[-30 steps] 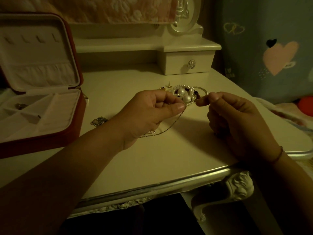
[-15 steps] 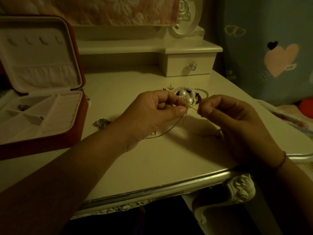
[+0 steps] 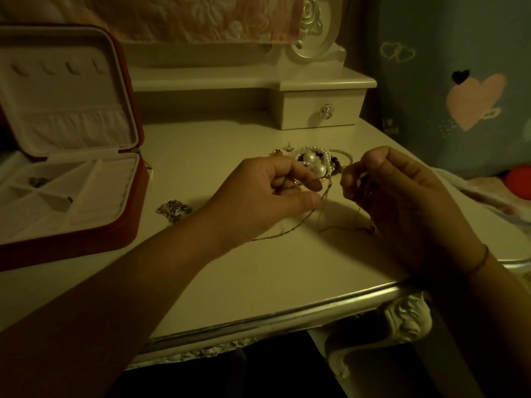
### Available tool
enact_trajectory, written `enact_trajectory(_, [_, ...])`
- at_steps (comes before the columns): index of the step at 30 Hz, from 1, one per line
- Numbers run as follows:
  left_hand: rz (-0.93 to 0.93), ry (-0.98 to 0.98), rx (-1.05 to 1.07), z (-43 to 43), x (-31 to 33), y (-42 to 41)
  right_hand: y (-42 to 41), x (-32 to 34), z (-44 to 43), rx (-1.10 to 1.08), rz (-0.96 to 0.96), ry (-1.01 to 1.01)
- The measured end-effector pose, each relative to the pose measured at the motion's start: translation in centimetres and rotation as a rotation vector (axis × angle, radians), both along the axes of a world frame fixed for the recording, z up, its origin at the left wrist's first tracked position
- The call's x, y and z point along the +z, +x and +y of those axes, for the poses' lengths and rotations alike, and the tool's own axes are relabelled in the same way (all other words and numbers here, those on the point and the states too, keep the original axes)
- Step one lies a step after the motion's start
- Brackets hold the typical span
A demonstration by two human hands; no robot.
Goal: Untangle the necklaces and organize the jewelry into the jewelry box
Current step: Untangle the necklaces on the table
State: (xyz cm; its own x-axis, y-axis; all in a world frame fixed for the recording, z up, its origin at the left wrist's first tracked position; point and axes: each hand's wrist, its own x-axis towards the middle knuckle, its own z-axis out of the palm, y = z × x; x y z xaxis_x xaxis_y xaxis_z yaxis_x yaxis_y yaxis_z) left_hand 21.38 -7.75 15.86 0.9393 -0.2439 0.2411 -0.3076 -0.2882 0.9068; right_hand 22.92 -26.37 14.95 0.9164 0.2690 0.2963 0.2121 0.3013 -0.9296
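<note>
Fingers of the left hand and, seemingly, the right hand pinch the thin chain, which is probably light, limp and snag-prone, so best gripped beside the tangle.

chain: fine metal links, gold-toned, faint glint. pearl beads: smooth, glossy, white. jewelry box: outer wall matt red, velvety in look; lining pale, soft, cloth-like. table: top smooth, cream-painted, low sheen; front rim silvery. drawer knob: clear, faceted, glass-like. tangled piece: silvery metal.
</note>
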Motion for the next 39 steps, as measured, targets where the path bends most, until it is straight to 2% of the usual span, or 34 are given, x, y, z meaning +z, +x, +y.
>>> enact_trajectory(5, [0.084,-0.106,-0.019,-0.25,0.85,-0.53,0.15,-0.10,0.19,-0.004,0.042,0.011])
enact_trajectory(19, [0.151,-0.185,0.038,-0.45,0.87,-0.57,0.11,0.08,0.76,0.086,0.009,-0.014])
enact_trajectory(35, [0.145,-0.169,0.005,-0.54,1.05,-0.66,-0.01,0.30,1.01,0.043,0.036,0.017])
enact_trajectory(39, [0.191,-0.123,-0.029,-0.31,0.97,-0.49,0.25,0.09,0.90,-0.073,-0.011,-0.093])
